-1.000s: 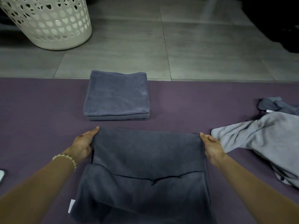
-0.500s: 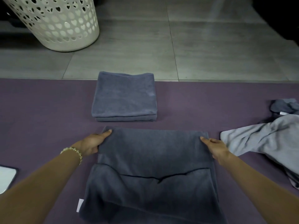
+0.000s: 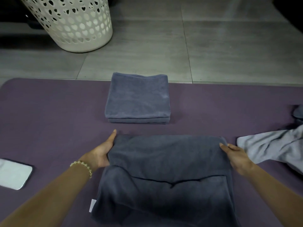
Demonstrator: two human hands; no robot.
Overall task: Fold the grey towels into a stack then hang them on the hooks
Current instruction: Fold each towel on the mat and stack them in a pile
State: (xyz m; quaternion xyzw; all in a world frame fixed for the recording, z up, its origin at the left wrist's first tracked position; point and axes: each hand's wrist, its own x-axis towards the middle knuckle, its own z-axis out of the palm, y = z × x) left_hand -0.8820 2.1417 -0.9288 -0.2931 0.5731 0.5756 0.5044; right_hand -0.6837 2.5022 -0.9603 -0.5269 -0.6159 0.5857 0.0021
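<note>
A dark grey towel [image 3: 165, 161] lies partly folded on the purple mat [image 3: 49, 120], its upper half doubled over toward me. My left hand [image 3: 101, 153] grips the fold's left edge, thumb on top. My right hand [image 3: 236, 154] grips the right edge the same way. Beyond it, a stack of folded grey towels [image 3: 137, 99] sits at the mat's far edge. No hooks are in view.
A light grey unfolded towel [image 3: 275, 149] lies at the right, with a darker cloth [image 3: 297, 111] behind it. A white perforated laundry basket [image 3: 70, 23] stands on the tiled floor at the back left. A phone [image 3: 13, 173] lies on the mat at left.
The view has shifted left, bringing the phone and basket further in. Both hands have stayed on the towel's folded edge, sliding slightly toward me along its sides.
</note>
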